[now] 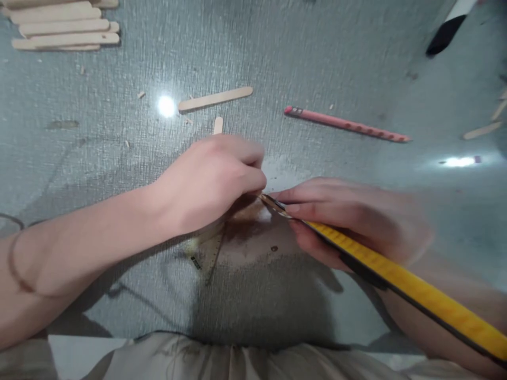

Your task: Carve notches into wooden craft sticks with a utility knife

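Gripping a yellow-handled knife (358,248) toward the table's (261,316) near edge, the right hand (356,219) closes its fingers; the left hand (214,177) curls its, grasp hidden.

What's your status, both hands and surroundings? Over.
Left hand closed, contents hidden; wooden stick pokes out beyond it. Right hand grips yellow tool, tip near left fingertips. Pink pencil lies beyond right hand.

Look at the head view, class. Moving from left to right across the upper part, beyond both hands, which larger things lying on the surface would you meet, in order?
Pile of wooden sticks → single wooden stick lying at a slant → pink pencil → black-and-white object.
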Available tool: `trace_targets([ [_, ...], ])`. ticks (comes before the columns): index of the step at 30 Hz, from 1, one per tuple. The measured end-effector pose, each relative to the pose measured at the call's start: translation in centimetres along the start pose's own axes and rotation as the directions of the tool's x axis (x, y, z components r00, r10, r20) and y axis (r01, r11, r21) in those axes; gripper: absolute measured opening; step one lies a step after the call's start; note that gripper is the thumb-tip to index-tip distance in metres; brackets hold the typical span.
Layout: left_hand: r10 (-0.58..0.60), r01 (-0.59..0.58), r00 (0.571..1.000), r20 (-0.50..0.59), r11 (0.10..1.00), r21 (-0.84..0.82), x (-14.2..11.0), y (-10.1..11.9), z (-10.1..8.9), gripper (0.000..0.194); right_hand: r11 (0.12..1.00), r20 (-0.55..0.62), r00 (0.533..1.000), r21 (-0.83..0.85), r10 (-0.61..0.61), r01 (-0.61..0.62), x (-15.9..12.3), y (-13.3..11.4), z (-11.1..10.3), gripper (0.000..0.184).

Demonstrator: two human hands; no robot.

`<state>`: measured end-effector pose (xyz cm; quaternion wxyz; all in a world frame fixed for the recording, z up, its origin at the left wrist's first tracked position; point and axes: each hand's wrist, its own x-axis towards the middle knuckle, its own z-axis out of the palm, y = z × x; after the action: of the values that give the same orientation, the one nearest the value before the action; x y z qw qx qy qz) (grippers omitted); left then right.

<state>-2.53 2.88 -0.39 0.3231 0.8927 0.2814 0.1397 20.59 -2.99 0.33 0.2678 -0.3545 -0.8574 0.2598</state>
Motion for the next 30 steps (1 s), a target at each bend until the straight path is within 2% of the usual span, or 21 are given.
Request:
trace_targets([
  [4, -0.004, 0.002, 0.999, 0.035, 0.998, 0.061, 0.1, 0.1, 0.1, 0.031, 1.000, 0.039, 0.999, -0.025, -0.002, 0.003, 0.1, -0.3, -0.2, 0.033],
  [7, 0.006, -0.010, 0.998, 0.057, 0.997, 0.082, 0.3, 0.1, 0.1, 0.030, 0.998, 0.069, 0.996, -0.027, -0.050, 0.052, 0.2, -0.4, -0.2, 0.034],
  [9, 0.011, -0.019, 0.997, 0.074, 0.994, 0.106, 0.5, 0.2, 0.1, 0.028, 0.996, 0.089, 0.993, -0.041, -0.071, 0.075, 0.1, -0.3, -0.1, 0.029],
  [13, 0.021, -0.044, 0.992, 0.122, 0.981, 0.190, 0.9, 0.3, 0.2, 0.024, 0.995, 0.180, 0.984, -0.095, -0.005, 0.023, -0.4, 0.0, 0.1, 0.013],
  [17, 0.036, -0.067, 0.990, 0.135, 0.970, 0.234, 0.9, 0.3, 0.3, 0.023, 0.993, 0.129, 0.990, -0.090, -0.061, 0.073, -0.1, -0.5, -0.1, 0.017],
  [20, 0.043, -0.069, 0.992, 0.120, 0.973, 0.222, 0.8, 0.3, 0.3, 0.022, 0.997, 0.119, 0.993, -0.069, -0.024, 0.032, 0.2, -1.0, -0.3, 0.019],
  [22, 0.043, -0.066, 0.992, 0.115, 0.976, 0.208, 0.8, 0.3, 0.3, 0.021, 0.994, 0.128, 0.991, -0.094, -0.037, 0.050, 0.2, -1.1, -0.2, 0.019],
  [26, 0.040, -0.061, 0.993, 0.112, 0.980, 0.188, 0.7, 0.2, 0.3, 0.023, 0.982, 0.081, 0.992, -0.154, -0.099, 0.110, 0.3, -1.2, 0.1, 0.013],
  [30, 0.036, -0.052, 0.994, 0.103, 0.987, 0.151, 0.5, 0.2, 0.3, 0.027, 0.983, 0.031, 0.997, -0.165, -0.076, 0.080, 0.6, -1.2, 0.3, 0.011],
])
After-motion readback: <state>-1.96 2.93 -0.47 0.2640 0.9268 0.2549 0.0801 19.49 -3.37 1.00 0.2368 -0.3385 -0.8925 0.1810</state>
